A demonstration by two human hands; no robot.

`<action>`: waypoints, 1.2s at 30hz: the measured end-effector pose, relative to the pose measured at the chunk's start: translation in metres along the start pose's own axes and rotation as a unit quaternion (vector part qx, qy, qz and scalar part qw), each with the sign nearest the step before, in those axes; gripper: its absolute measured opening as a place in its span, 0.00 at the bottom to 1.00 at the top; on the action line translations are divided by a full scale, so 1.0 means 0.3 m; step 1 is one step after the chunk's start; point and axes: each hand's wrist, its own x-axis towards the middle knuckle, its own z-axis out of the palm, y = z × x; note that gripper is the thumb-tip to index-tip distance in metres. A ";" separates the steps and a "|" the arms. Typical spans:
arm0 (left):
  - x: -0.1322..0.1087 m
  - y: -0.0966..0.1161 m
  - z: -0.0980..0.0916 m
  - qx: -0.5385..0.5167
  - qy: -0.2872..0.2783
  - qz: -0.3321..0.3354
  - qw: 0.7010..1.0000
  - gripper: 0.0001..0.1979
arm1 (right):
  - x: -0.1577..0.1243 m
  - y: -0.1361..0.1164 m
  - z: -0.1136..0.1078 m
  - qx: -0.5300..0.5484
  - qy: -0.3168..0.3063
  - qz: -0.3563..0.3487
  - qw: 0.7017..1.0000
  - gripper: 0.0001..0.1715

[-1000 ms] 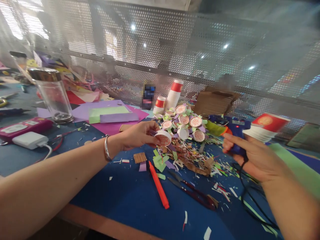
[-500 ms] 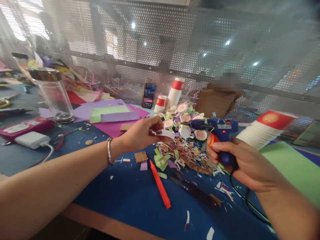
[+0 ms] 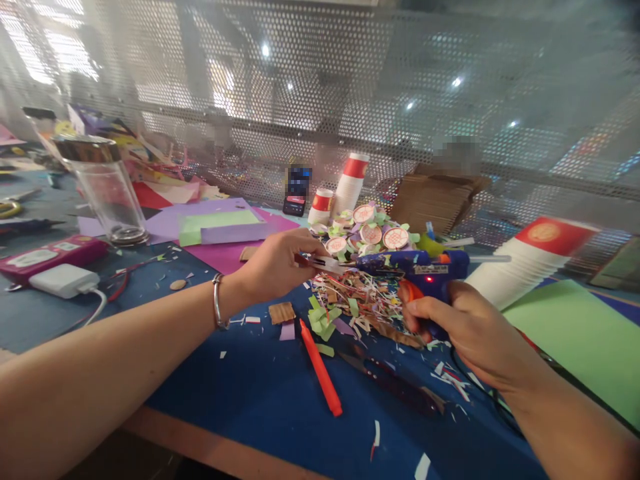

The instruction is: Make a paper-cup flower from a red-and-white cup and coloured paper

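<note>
My left hand point(image 3: 280, 267), a bangle at its wrist, is closed in a pinch on a small white paper piece point(image 3: 331, 265); the fingertips are partly hidden. My right hand point(image 3: 455, 323) is wrapped round the handle of a blue hot glue gun point(image 3: 425, 267) with an orange trigger and a lit red light. Its nozzle points left and comes close to the paper piece; whether they touch, I cannot tell. Just behind stands a heap of round printed paper discs point(image 3: 371, 233) with green and purple paper bits. Paper scraps point(image 3: 365, 293) lie beneath the gun.
On the blue table lie a red marker point(image 3: 321, 370) and dark-handled scissors point(image 3: 395, 383). Stacked paper cups point(image 3: 530, 257) lean at right beside green paper point(image 3: 585, 340). At left are a glass bottle point(image 3: 113, 200), a pink power strip point(image 3: 55, 257) and coloured paper point(image 3: 230, 227). A phone point(image 3: 296, 193) stands behind.
My right hand has brought the glue gun left and turned it more level, its nozzle now by the paper piece. My left hand has barely moved.
</note>
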 end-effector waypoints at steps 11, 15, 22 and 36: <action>-0.002 -0.003 0.004 0.019 0.010 0.019 1.000 0.14 | -0.001 -0.002 -0.003 -0.110 0.015 -0.033 0.993 0.19; -0.001 -0.010 0.007 0.020 0.017 0.029 0.999 0.15 | -0.001 -0.010 -0.002 -0.132 0.006 -0.026 0.991 0.21; 0.000 -0.019 0.010 0.025 0.014 0.028 0.999 0.15 | 0.002 -0.021 -0.003 -0.185 0.011 0.000 0.983 0.22; 0.004 -0.028 0.007 0.036 0.000 0.034 0.999 0.14 | 0.004 -0.048 0.004 -0.279 0.039 -0.025 0.959 0.22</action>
